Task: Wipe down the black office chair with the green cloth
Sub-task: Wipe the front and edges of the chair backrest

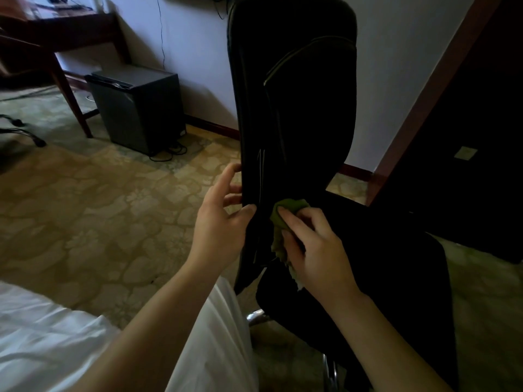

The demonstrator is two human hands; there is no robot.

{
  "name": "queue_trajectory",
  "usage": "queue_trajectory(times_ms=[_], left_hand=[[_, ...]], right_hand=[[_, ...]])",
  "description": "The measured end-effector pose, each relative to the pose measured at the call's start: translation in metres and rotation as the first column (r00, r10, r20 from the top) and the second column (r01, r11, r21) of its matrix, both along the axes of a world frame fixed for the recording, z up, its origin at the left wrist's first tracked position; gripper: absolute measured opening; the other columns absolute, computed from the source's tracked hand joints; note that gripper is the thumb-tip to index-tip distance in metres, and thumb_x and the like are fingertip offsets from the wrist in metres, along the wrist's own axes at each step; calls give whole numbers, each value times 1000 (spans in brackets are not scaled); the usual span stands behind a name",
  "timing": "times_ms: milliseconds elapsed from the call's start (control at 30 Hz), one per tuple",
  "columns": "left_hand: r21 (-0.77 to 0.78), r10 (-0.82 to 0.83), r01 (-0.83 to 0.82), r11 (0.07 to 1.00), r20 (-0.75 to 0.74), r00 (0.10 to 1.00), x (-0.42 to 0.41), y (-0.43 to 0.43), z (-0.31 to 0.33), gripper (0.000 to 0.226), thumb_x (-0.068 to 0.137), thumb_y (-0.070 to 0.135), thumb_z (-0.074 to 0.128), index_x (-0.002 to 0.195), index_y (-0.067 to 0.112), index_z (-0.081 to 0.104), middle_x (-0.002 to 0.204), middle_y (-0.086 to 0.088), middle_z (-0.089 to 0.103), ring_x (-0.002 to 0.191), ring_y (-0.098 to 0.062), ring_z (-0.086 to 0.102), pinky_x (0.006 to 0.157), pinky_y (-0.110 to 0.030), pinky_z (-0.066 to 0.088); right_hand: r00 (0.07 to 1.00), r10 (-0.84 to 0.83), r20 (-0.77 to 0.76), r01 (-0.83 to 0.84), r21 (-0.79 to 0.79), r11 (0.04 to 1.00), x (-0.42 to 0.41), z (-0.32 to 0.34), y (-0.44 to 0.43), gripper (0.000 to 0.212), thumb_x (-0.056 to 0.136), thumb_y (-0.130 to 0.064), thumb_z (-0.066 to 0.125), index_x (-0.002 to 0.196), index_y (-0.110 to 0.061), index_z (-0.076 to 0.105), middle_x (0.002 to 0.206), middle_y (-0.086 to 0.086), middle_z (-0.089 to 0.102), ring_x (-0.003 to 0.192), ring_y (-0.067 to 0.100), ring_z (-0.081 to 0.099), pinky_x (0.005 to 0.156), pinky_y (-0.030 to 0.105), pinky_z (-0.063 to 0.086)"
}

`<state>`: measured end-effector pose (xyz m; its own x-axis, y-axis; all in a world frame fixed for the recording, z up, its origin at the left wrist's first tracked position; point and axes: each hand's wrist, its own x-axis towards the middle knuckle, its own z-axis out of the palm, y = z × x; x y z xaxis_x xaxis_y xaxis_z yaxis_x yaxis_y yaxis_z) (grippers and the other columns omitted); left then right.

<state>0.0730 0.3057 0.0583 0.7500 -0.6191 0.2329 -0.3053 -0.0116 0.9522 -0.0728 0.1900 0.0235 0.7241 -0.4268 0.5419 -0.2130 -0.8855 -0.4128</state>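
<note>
Head view is looking down on a black chair [294, 94], whose tall backrest [311, 131] is rising from the centre of the frame up to 12 o'clock, while its seat [396, 264] is spreading toward 4 o'clock. The left hand [223, 219], just at 9 o'clock of the centre, is gripping the backrest's left edge: the thumb is lying on the near face and the fingers are curling round behind the edge. The right hand [314, 247], at 3 o'clock of the left one, is holding the green cloth [291, 206] bunched under curled fingers and is pressing it against the lower backrest, close to where that is meeting the seat. Part of the cloth is hanging below the palm. A chrome base [256, 315] is glinting under the seat at 6 o'clock.

At 10 o'clock a dark box [135, 108] is standing on the patterned carpet [99, 207] against the wall, with cables [169, 152] lying at its foot. A pale mark at its lower corner is too small to read. A wooden desk [70, 35] is standing at 11 o'clock. A white bed [42, 335] is filling the 8 o'clock corner. A pale plate [465, 152] is sitting on the dark panel at 3 o'clock.
</note>
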Motion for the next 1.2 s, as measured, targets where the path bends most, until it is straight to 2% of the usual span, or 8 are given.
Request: queue_trajectory(times_ms=[133, 333, 467, 633, 933, 1000, 1100, 1200], left_hand=[[1, 7, -7, 1000, 2, 1000, -1, -1, 0, 65, 93, 6, 69, 140, 46, 48, 113, 9, 65, 110, -2, 63, 69, -9, 51], [5, 7, -7, 1000, 6, 1000, -2, 0, 2, 67, 93, 3, 68, 138, 48, 48, 114, 10, 64, 108, 1, 62, 68, -6, 50], [-12, 6, -6, 1000, 4, 1000, -3, 0, 0, 71, 92, 0, 67, 133, 54, 46, 115, 10, 63, 109, -1, 62, 70, -11, 53], [-10, -3, 3, 1000, 5, 1000, -2, -1, -1, 78, 90, -4, 67, 127, 61, 44, 116, 10, 63, 110, -4, 63, 72, -15, 56], [-19, -10, 11, 1000, 12, 1000, -2, 1, -2, 80, 88, -7, 66, 127, 61, 46, 115, 14, 63, 109, 0, 62, 77, -15, 55], [-20, -15, 15, 1000, 13, 1000, -1, 3, -3, 83, 89, -8, 66, 124, 65, 45, 116, 14, 62, 109, 1, 62, 78, -14, 54], [-16, -40, 40, 999, 1, 999, 1, 4, -8, 81, 89, -6, 67, 131, 61, 46, 116, 10, 62, 109, -3, 63, 81, -22, 58], [-2, -38, 38, 999, -16, 999, 2, 3, -15, 76, 89, -1, 70, 139, 52, 47, 114, 8, 63, 109, -7, 64, 84, -28, 59]], right_hand=[[996, -82, -46, 82, -12, 997, -3, -9, 7, 41, 98, -13, 62, 139, -13, 61, 122, 8, 56, 103, 23, 64, 84, 33, 60], [970, -147, -191, 163, 68, 984, -9, -25, 19, 39, 101, -22, 58, 140, -21, 59, 131, 2, 55, 108, 18, 64, 92, 29, 57], [990, -117, -78, 121, 51, 991, -14, -16, 20, 36, 98, -21, 63, 133, -16, 64, 121, 1, 59, 101, 17, 65, 84, 26, 58], [997, -77, -9, 78, 45, 996, -5, -3, 12, 39, 100, -17, 60, 139, -15, 60, 123, 4, 56, 104, 18, 63, 84, 31, 59], [977, -154, -150, 168, 88, 982, -5, -18, 16, 32, 100, -20, 60, 132, -20, 66, 125, 2, 59, 106, 20, 65, 89, 35, 58], [965, -164, -202, 190, 113, 975, -8, -22, 19, 31, 101, -23, 58, 131, -21, 66, 127, 0, 58, 106, 17, 65, 91, 27, 56], [978, -174, -115, 187, 110, 976, -14, -19, 20, 31, 98, -25, 61, 128, -22, 68, 119, -4, 60, 102, 10, 62, 85, 8, 43], [986, -169, 5, 168, 38, 985, -16, -12, 17, 33, 96, -21, 64, 129, -18, 67, 115, -1, 61, 101, 10, 61, 84, 14, 50]])
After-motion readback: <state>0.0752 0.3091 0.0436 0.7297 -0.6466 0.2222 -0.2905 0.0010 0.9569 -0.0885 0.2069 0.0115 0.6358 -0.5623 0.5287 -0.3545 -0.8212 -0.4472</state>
